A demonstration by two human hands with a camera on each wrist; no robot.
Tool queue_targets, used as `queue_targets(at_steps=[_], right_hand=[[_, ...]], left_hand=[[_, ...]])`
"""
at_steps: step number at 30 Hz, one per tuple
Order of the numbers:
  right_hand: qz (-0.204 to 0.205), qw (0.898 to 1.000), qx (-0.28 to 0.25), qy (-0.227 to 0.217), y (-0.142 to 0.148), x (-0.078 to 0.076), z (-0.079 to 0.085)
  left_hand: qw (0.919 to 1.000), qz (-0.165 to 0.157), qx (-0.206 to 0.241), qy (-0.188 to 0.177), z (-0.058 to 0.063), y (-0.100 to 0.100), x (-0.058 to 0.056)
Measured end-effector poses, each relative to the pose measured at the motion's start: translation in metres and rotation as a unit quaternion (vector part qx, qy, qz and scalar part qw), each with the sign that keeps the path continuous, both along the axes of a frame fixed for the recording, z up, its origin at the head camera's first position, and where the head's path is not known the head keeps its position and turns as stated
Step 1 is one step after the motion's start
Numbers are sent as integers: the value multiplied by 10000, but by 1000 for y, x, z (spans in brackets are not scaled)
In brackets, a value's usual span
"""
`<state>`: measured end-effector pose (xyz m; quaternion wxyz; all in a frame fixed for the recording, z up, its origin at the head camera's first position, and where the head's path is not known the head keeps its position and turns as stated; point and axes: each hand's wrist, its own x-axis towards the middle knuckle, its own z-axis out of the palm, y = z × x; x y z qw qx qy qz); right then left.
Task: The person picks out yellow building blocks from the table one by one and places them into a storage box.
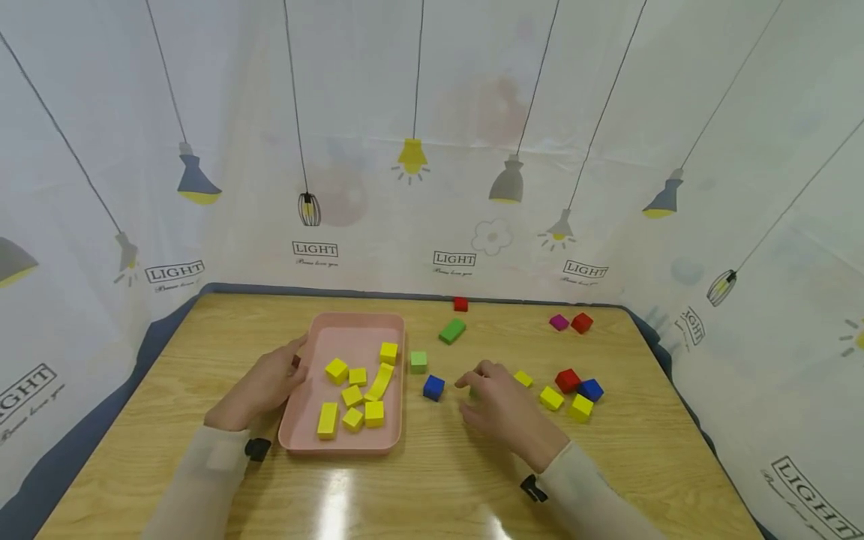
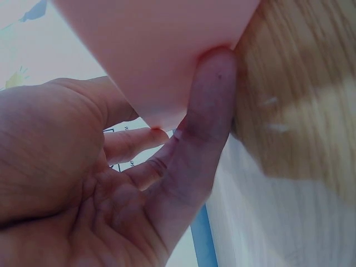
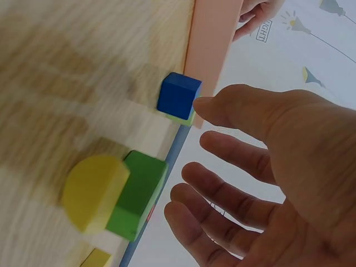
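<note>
My left hand (image 1: 266, 381) holds the left side of a pink tray (image 1: 340, 448). In the left wrist view, a finger presses on the tray's outer wall (image 2: 150, 50). Several yellow blocks, including a curved one (image 1: 380, 382) and an oblong one (image 1: 328, 421), lie in the tray. Over the table right of the tray, my right hand (image 1: 502, 405) has its fingers loosely spread and nothing between them. Below it, mostly covered in the head view, is a yellow rounded block (image 3: 94, 192). A blue cube (image 1: 434, 388) sits just left of the right hand's fingertips.
Between tray and back edge are a light green cube (image 1: 418, 362), a green oblong block (image 1: 452, 331) and a red block (image 1: 460, 304). Right of my right hand lie yellow blocks (image 1: 551, 398), a red cube (image 1: 568, 381) and a blue cube (image 1: 591, 389). Magenta (image 1: 559, 322) and red (image 1: 582, 322) blocks sit farther back.
</note>
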<state>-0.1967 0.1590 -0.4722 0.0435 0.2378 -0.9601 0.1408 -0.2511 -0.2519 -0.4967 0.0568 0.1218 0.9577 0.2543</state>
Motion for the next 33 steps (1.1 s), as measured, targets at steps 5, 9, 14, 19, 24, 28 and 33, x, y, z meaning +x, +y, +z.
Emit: queue_targets(at_steps=[5, 9, 14, 19, 24, 28, 33], right_hand=[[-39, 10000, -31, 45, 17, 9, -7], [-130, 9999, -2, -85, 28, 15, -11], [-356, 9987, 113, -335, 38, 20, -15], [-453, 9982, 187, -336, 46, 21, -19], [-428, 9978, 174, -476, 50, 22, -21], [-406, 9970, 57, -656, 51, 22, -21], [-366, 9960, -16, -809, 50, 21, -20]], left_hand=[[10000, -15, -22, 43, 0, 0, 1], [9999, -52, -45, 82, 0, 0, 0], [10000, -50, -8, 61, 1, -1, 0], [10000, -20, 29, -16, 2, -1, 0], [9999, 25, 17, -102, 2, -1, -1], [9999, 49, 19, -135, 2, 0, -1], [9998, 35, 59, -190, 4, 0, -1]])
